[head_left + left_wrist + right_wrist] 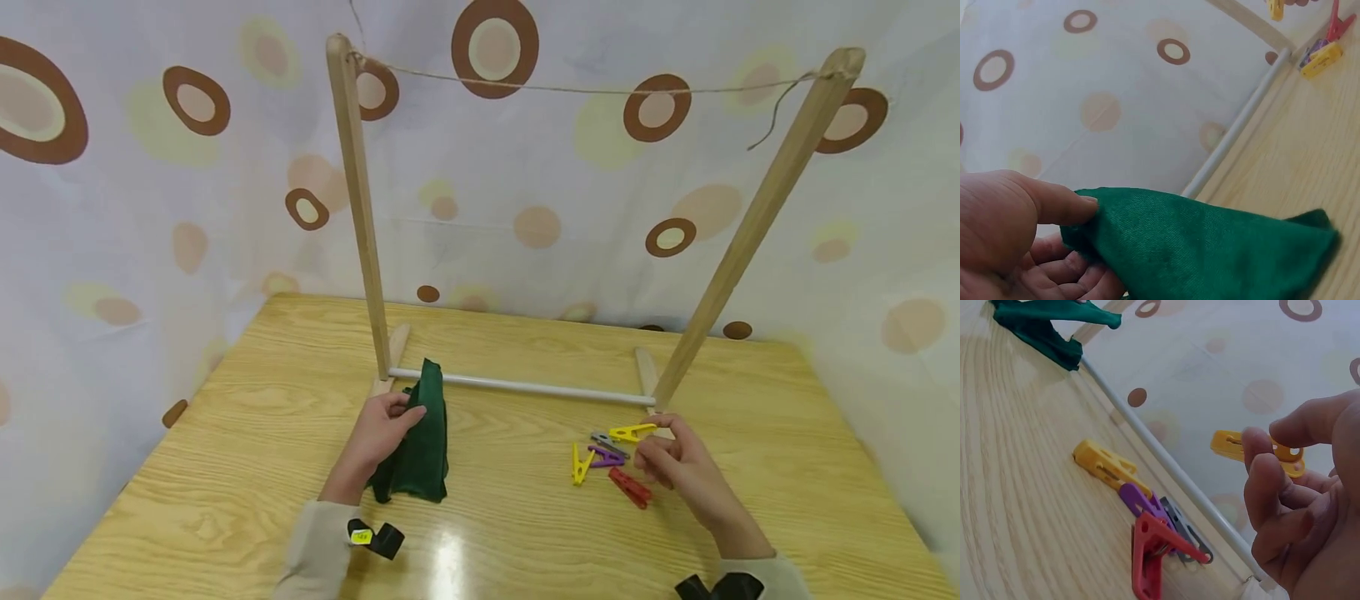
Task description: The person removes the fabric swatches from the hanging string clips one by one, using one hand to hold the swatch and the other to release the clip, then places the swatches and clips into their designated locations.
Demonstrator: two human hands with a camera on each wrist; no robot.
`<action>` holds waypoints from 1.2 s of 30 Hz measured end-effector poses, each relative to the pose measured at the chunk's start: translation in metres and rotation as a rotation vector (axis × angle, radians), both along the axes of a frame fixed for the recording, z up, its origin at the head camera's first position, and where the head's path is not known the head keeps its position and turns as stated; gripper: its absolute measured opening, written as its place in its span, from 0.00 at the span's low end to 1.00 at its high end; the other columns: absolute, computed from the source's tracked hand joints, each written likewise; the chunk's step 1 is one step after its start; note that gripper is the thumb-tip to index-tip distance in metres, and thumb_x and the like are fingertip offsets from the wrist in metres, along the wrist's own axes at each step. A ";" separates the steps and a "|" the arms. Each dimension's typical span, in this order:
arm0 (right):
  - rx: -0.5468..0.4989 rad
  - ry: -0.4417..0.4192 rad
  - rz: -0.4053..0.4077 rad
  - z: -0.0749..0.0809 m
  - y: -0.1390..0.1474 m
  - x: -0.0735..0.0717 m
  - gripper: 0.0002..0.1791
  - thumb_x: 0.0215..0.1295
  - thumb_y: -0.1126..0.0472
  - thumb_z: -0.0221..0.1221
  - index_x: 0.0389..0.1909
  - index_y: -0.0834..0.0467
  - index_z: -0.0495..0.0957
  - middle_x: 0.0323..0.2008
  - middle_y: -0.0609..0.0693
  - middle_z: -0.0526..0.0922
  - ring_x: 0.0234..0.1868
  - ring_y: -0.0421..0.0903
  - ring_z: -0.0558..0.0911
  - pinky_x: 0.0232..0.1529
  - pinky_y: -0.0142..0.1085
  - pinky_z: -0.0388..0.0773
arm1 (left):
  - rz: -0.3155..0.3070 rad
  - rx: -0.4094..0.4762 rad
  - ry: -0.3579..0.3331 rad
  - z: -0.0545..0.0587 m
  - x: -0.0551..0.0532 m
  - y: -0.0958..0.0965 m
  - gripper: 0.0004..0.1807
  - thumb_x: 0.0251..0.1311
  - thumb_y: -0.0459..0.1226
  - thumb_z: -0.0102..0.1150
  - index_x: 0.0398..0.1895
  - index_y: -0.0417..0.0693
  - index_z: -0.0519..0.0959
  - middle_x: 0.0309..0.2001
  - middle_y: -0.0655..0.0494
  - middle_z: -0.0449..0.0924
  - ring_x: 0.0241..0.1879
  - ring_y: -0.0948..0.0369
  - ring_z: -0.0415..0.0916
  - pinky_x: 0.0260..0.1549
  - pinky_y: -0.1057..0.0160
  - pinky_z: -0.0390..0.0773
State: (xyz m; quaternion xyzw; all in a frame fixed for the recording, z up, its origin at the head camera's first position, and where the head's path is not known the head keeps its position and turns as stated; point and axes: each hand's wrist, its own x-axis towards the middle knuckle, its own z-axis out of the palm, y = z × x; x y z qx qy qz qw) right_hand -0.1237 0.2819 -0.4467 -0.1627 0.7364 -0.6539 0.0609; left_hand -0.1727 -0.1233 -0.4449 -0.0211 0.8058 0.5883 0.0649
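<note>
My left hand (384,431) pinches a folded dark green cloth (426,442) between thumb and fingers, lifting its upper part off the table. In the left wrist view the thumb lies over the edge of the green cloth (1197,244). A yellow clothespin (1229,444) is held between the thumb and fingers of my right hand (1304,487), above the table. Below it lie a second yellow clothespin (581,465), a purple clothespin (606,457), a grey clothespin (609,443) and a red clothespin (630,487), grouped close together.
A wooden frame stands behind the hands, with a left post (358,200), a right post (757,217) and a white bottom rod (525,387). A thin string (555,87) runs between the post tops. Patterned cloth (480,167) covers the wall behind the wooden table (510,533).
</note>
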 end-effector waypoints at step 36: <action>0.215 0.100 -0.054 -0.013 -0.004 -0.001 0.19 0.74 0.67 0.45 0.60 0.74 0.57 0.20 0.42 0.67 0.17 0.36 0.62 0.14 0.37 0.58 | 0.245 0.016 0.275 -0.015 -0.002 0.007 0.10 0.61 0.36 0.63 0.30 0.36 0.79 0.22 0.56 0.76 0.23 0.68 0.70 0.24 0.72 0.72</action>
